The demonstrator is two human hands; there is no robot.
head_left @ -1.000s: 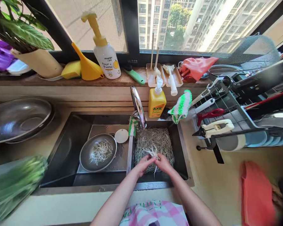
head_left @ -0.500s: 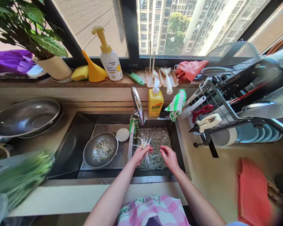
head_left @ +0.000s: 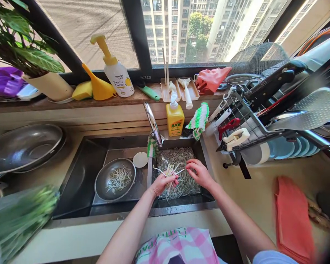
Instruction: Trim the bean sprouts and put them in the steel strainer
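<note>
My left hand (head_left: 165, 182) is closed round a small bunch of bean sprouts (head_left: 171, 169), their pale stems fanning out above the fingers. Close on its right, my right hand (head_left: 199, 172) pinches the end of one sprout that sticks out of the bunch. Both hands are over the right sink basin, where a thick mass of bean sprouts (head_left: 191, 189) lies in water. In the left basin a grey metal bowl (head_left: 99, 181) holds a small heap of sprouts (head_left: 119, 179). A small white round dish (head_left: 140, 160) sits beside that bowl.
The chrome faucet (head_left: 153, 124) rises behind the basins, with a yellow AXE bottle (head_left: 175, 121) beside it. At the right stands a wire rack (head_left: 244, 117) with knives and utensils. A large wok (head_left: 24, 146) and bagged greens (head_left: 24, 214) are on the left. A red cloth (head_left: 293, 216) lies at far right.
My right hand has moved up and closer to the bunch, and its fingertips are now at a sprout's end. My left hand keeps its hold. The whole view has shifted slightly.
</note>
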